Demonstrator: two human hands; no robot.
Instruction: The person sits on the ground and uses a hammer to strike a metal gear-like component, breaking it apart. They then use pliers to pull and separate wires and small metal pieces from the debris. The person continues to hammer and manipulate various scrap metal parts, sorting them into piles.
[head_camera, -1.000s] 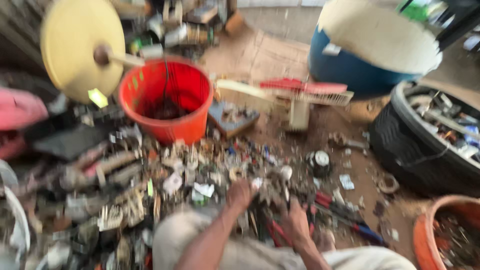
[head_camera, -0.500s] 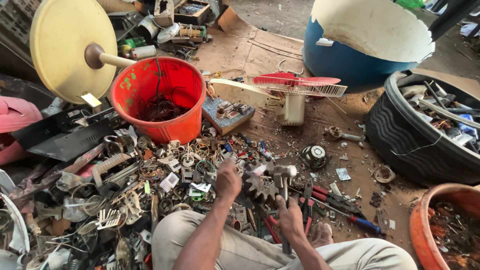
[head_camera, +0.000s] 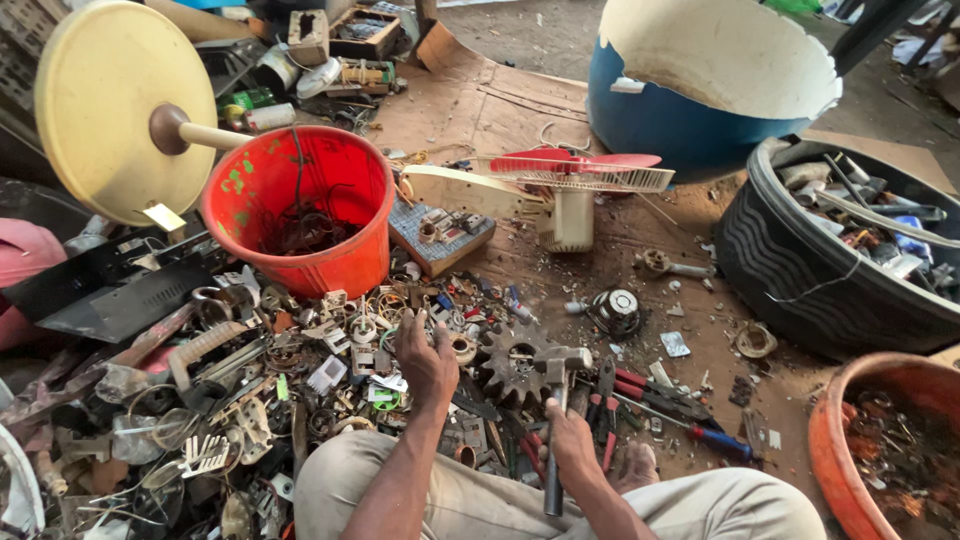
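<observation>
My right hand (head_camera: 568, 440) grips the handle of a hammer (head_camera: 557, 385), its metal head held over a rusty toothed gear (head_camera: 508, 362) on the ground. My left hand (head_camera: 425, 355) reaches forward into a spread of small scrap parts (head_camera: 350, 340), fingers curled and pressing down on them; whether it holds a piece cannot be told. Both forearms stretch out over my knees in light trousers.
A red bucket (head_camera: 330, 262) with wires stands ahead left, beside a cream round fan base (head_camera: 95, 100). A dismantled red fan (head_camera: 575, 180), blue drum (head_camera: 680, 125), black tyre tub of scrap (head_camera: 800, 270) and orange bowl (head_camera: 835, 440) ring the right. Pliers and screwdrivers (head_camera: 670, 400) lie near my right hand.
The view has steadied and dropped closer. My left hand moved forward into the scrap pile, and my right hand took hold of the hammer handle and brought its head by the gear.
</observation>
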